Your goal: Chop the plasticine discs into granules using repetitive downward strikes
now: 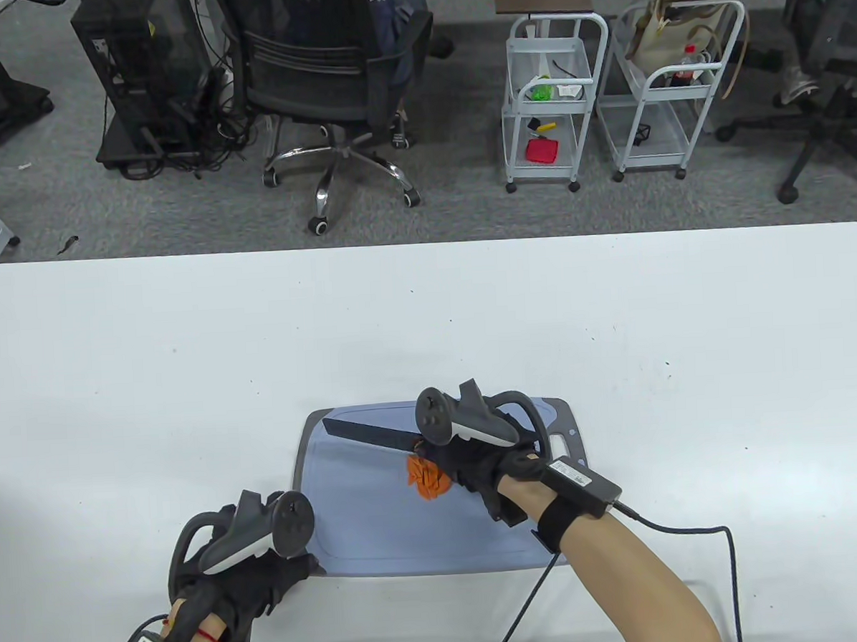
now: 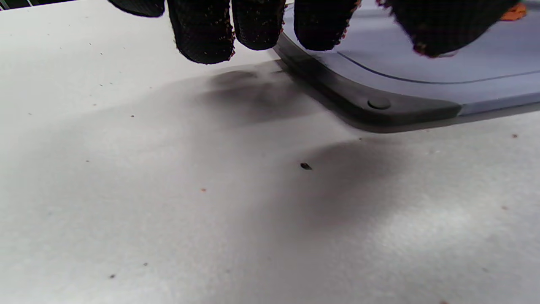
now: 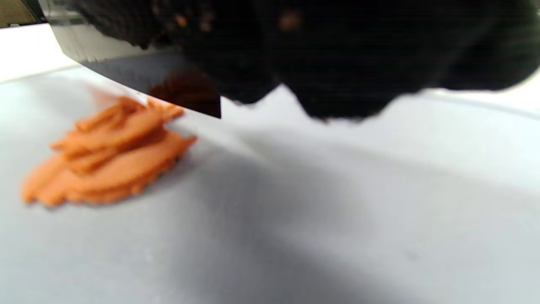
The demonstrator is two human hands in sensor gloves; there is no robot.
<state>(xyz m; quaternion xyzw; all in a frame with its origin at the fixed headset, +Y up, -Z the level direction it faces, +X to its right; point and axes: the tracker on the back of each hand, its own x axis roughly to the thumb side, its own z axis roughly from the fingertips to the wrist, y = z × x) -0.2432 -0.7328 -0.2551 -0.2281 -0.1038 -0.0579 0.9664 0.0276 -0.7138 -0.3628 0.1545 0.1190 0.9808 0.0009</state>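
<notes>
A pile of orange plasticine slices (image 1: 426, 477) lies near the middle of the blue-grey cutting board (image 1: 382, 524). My right hand (image 1: 479, 462) grips the handle of a black knife (image 1: 370, 434), whose blade points to the far left over the board. In the right wrist view the blade's (image 3: 139, 76) heel is just above the plasticine pile (image 3: 105, 156). My left hand (image 1: 263, 581) rests at the board's near left corner. In the left wrist view its fingertips (image 2: 202, 38) hang over the board's dark rim (image 2: 379, 107), and it holds nothing.
The board sits on a white table (image 1: 187, 362), near its front edge. The right wrist cable (image 1: 669, 531) trails over the table to the right. Office chairs and wire carts (image 1: 553, 92) stand on the floor beyond the far edge.
</notes>
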